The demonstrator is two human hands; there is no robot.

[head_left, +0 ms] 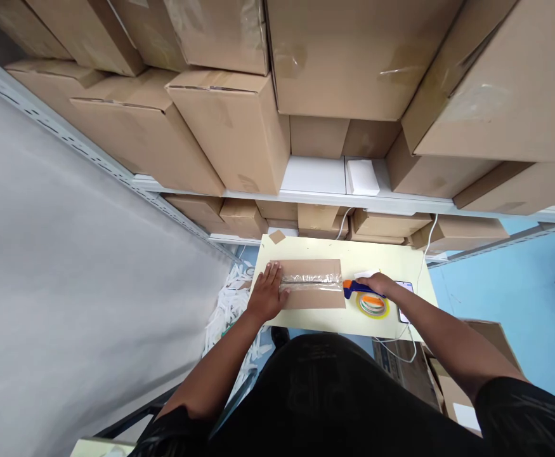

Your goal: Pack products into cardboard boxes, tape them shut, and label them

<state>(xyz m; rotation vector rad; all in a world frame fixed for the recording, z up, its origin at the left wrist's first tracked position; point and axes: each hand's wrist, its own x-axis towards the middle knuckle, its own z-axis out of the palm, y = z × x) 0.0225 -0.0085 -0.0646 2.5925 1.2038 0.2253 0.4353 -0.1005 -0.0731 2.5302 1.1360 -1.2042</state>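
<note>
Left hand (267,296) lay flat on the nine-o'clock end of a brown rectangular cardboard box (313,301), stretched nine-to-three on the pale-yellow table (306,320); right hand (376,284) clasped a blue-and-orange tape dispenser (352,287) at three o'clock.

The right hand (377,285) partly hides the dispenser (351,287); at four o'clock, its forearm (441,331) crosses the phone (403,316) (screen unreadable); at one, the top edge crops a box (353,63).

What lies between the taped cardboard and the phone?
In the head view, the right hand and the tape dispenser it holds lie between the taped cardboard and phone.
</note>
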